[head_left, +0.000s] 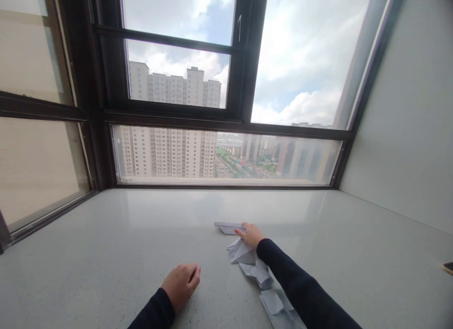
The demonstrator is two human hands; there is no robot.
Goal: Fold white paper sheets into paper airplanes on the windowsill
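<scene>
My right hand [252, 235] reaches out over the pale sill, its thumb and fingers closed on the right end of a flat folded white paper [226, 227]. Just below that hand lies another folded paper [244, 252] with pointed flaps. More folded papers [256, 273] trail toward me in a row, partly covered by my right forearm. The nearest paper piece [274, 303] is cut off by the sleeve and the bottom of the view. My left hand [182, 282] rests on the sill to the left of the papers, its fingers curled into a loose fist with nothing visible in it.
The wide speckled sill [116, 244] ends at a dark window frame [226, 187]. A white wall [406, 145] bounds it on the right. A small dark object with a light edge [448, 267] sits at the far right. Tall buildings [173, 145] show outside.
</scene>
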